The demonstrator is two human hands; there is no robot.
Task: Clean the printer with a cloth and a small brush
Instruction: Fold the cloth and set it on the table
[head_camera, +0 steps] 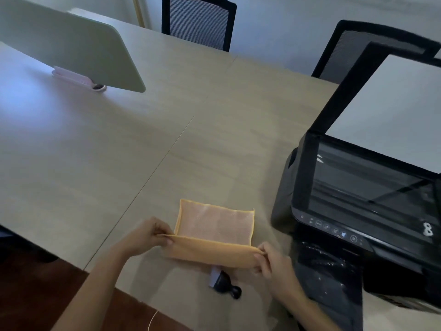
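An orange cloth (pixel 216 229) lies on the table (pixel 119 151) near its front edge, its near edge lifted and folded up. My left hand (pixel 149 232) pinches the cloth's left corner and my right hand (pixel 274 261) pinches its right corner. A small black brush (pixel 225 284) with pale bristles lies on the table just below the cloth, partly hidden by it. The black printer (pixel 358 211) stands at the right with its scanner lid (pixel 391 111) raised, the glass exposed.
A pale green divider panel (pixel 71 44) stands clamped on the table at the far left. Two black mesh chairs (pixel 199 22) stand behind the table. The printer's output tray (pixel 329 278) juts forward past my right hand. Dark floor shows at the lower left.
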